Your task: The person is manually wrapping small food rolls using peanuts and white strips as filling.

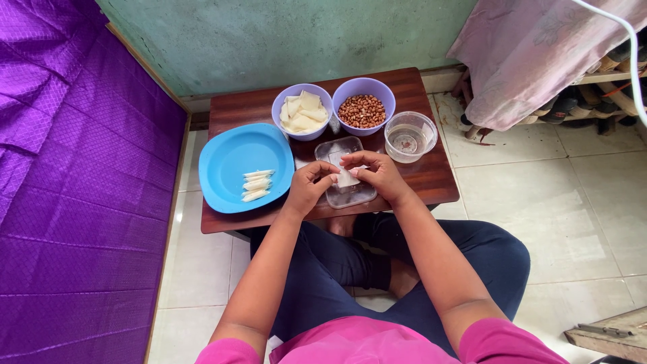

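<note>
A blue plate (pixel 229 162) with four rolled white pieces (pixel 257 185) is seen left of the hands on the table (pixel 431 176). Beyond the hands, two purple bowls are set, one of white wrappers (pixel 302 112), one of peanuts (pixel 362 110); a clear bowl (pixel 410 136) stands to their right.

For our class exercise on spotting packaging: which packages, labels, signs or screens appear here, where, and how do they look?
None: no package, label, sign or screen shows.
Nearest thing: a clear plastic tray on the wooden table, under the left hand and right hand, unmarked.
</note>
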